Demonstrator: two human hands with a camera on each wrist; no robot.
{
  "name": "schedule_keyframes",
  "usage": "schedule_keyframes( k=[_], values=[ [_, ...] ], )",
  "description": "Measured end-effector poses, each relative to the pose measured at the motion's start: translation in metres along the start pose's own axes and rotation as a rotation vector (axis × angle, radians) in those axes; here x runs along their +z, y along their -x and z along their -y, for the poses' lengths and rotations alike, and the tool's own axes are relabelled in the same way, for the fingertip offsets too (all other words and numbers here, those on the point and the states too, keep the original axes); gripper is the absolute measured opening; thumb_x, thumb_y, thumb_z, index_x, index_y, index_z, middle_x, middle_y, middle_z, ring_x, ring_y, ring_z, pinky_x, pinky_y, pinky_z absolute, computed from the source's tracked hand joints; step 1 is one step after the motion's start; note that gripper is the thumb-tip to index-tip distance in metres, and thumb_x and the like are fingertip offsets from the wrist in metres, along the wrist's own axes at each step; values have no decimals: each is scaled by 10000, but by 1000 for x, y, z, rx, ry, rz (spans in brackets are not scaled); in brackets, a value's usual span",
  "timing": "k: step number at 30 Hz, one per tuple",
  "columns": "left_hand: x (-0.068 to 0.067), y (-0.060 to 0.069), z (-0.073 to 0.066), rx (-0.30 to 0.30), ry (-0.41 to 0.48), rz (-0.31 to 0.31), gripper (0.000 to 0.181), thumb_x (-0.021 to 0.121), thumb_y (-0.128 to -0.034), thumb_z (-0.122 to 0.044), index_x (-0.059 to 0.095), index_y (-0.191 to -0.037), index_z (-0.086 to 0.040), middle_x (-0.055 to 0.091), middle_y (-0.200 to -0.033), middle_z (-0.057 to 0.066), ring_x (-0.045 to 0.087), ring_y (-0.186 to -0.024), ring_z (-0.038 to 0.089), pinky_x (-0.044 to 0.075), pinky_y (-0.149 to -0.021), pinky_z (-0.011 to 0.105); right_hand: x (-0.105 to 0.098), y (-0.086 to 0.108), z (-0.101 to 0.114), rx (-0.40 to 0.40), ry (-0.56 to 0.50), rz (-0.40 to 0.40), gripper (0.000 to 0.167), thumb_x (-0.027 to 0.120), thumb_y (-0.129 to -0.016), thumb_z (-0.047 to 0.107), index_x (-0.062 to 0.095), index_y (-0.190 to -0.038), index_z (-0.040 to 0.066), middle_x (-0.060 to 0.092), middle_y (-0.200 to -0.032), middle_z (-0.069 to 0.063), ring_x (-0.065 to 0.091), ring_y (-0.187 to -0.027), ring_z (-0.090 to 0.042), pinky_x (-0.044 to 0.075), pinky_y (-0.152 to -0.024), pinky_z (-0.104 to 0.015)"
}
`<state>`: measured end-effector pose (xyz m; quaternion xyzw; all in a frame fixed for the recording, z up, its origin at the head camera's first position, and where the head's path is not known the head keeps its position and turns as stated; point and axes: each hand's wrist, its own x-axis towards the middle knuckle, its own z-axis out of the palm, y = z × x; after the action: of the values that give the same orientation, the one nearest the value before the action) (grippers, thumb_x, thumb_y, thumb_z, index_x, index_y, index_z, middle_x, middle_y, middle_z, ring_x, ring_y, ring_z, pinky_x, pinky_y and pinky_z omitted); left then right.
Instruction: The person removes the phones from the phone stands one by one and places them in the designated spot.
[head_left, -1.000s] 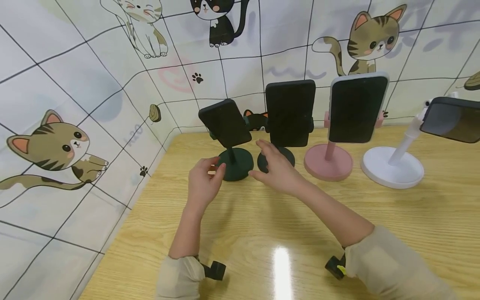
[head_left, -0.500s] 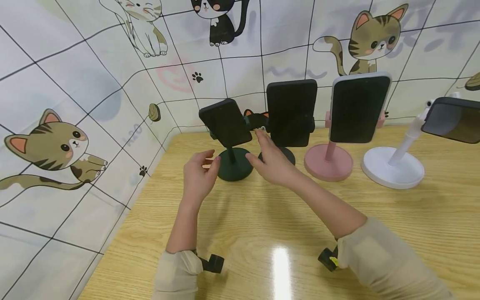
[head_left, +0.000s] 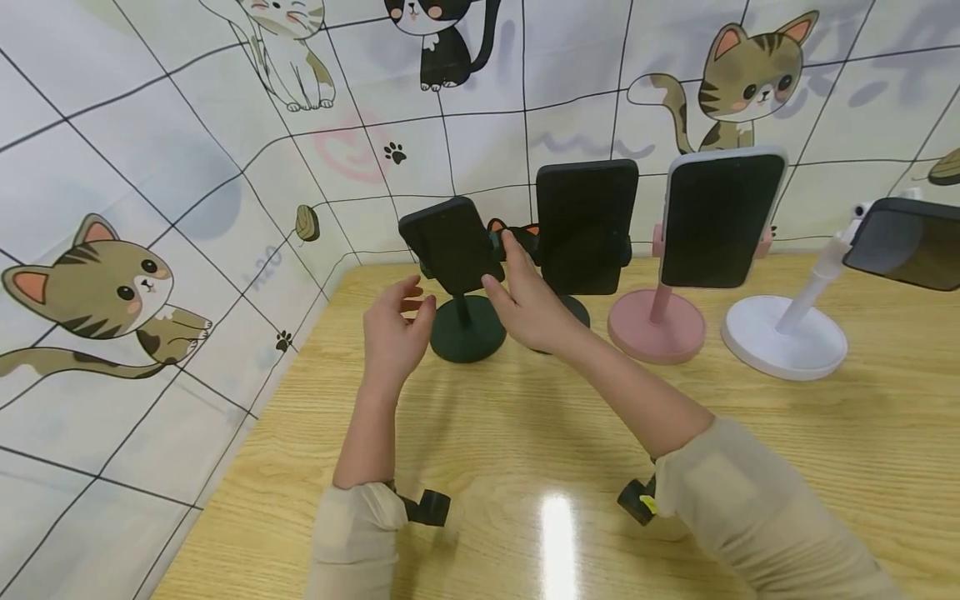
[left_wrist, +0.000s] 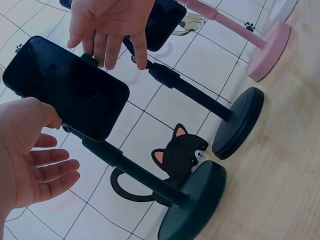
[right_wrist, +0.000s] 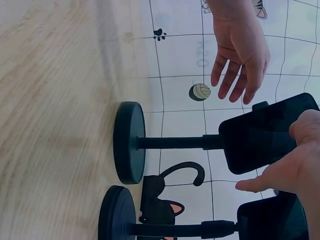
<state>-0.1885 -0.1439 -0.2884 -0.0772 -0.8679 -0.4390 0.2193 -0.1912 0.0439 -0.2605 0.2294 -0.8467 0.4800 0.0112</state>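
Observation:
A black phone (head_left: 452, 246) leans tilted in a dark green stand (head_left: 468, 330) at the left of a row. My left hand (head_left: 393, 337), fingers loosely bent, is beside its left edge; the left wrist view shows the phone (left_wrist: 67, 87) with the left hand (left_wrist: 30, 155) near its lower edge. Close to the phone's right side is my right hand (head_left: 531, 300), fingers extended and thumb apart. In the right wrist view the right hand (right_wrist: 295, 170) overlaps the phone (right_wrist: 265, 137); contact is unclear. Neither hand grips anything.
Right of the green stand, a black stand holds an upright phone (head_left: 587, 227), a pink stand (head_left: 657, 327) holds another, and a white stand (head_left: 784, 337) holds a sideways one. A cat-patterned sheet (head_left: 480, 125) rises behind and left of the wooden table (head_left: 480, 467).
Both hands have moved up and away from the green stand's base, toward the sides of its phone. The right hand has also shifted left. The stands have stayed in place.

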Motion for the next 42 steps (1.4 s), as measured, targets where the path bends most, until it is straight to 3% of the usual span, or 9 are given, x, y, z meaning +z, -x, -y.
schedule_keyframes(
  k=[10, 18, 27, 30, 33, 35, 37, 40, 42],
  values=[
    [-10, -20, -12, 3, 0, 27, 530, 550, -865, -153, 370, -1350, -36, 544, -1150, 156, 589, -980, 275, 493, -776, 399, 5, -10, 5, 8, -70, -12, 641, 359, -963, 85, -74, -1435, 81, -70, -1503, -54, -6, -1365, -191, 81, -1089, -384],
    [-11, -31, -14, 84, 4, 94, 354, 534, -857, -87, 535, -1210, -104, 551, -1136, 106, 580, -975, 264, 503, -747, 380, 7, -14, 6, 28, -68, -64, 623, 377, -960, 95, -18, -1439, 56, 14, -1506, -74, 53, -1366, -223, 51, -1089, -407],
    [-6, -32, -9, 88, 9, 143, 281, 553, -869, -72, 573, -1148, -43, 588, -1122, 109, 566, -1035, 275, 497, -767, 393, 5, -18, 6, 54, -81, -97, 577, 368, -961, 93, 51, -1441, 48, 106, -1493, -120, 263, -1309, -299, 325, -997, -381],
    [-5, -31, -8, 90, 21, 147, 268, 559, -871, -73, 570, -1135, -32, 595, -1099, 117, 574, -1024, 272, 498, -769, 391, 5, -17, 6, 60, -75, -107, 575, 372, -959, 93, 64, -1443, 55, 268, -1412, -178, 368, -1241, -306, 423, -824, -350],
    [-4, -30, -7, 89, 24, 151, 270, 560, -872, -74, 558, -1137, -23, 599, -1084, 121, 581, -1011, 267, 501, -770, 385, 5, -16, 7, 67, -64, -111, 580, 380, -955, 91, 72, -1446, 68, 440, -1139, -193, 550, -853, -280, 382, -614, -315],
    [-4, -29, -6, 86, 29, 151, 266, 557, -874, -75, 550, -1134, -19, 599, -1074, 120, 583, -1007, 263, 502, -772, 378, 5, -16, 6, 66, -57, -113, 583, 384, -953, 87, 75, -1447, 76, 450, -1041, -179, 475, -605, -232, 343, -555, -300],
    [-4, -28, -6, 90, 35, 150, 271, 555, -876, -79, 543, -1140, -18, 598, -1072, 121, 584, -1001, 260, 503, -770, 374, 5, -15, 6, 60, -41, -119, 591, 400, -949, 90, 84, -1448, 83, 455, -1110, -174, 361, -496, -193, 341, -544, -288],
    [-3, -26, -6, 100, 51, 142, 262, 556, -877, -91, 539, -1127, -15, 595, -1052, 123, 594, -974, 253, 507, -760, 368, 6, -14, 4, 30, 16, -141, 588, 425, -938, 84, 123, -1442, 65, 362, -1350, -160, 386, -498, -156, 350, -537, -287],
    [-2, -24, -4, 117, 59, 137, 251, 555, -876, -91, 537, -1112, -7, 594, -1032, 130, 602, -951, 254, 509, -752, 369, 7, -13, 2, 4, 71, -160, 573, 441, -928, 75, 167, -1431, 42, 297, -1419, -141, 414, -516, -161, 361, -534, -293]
  ],
)
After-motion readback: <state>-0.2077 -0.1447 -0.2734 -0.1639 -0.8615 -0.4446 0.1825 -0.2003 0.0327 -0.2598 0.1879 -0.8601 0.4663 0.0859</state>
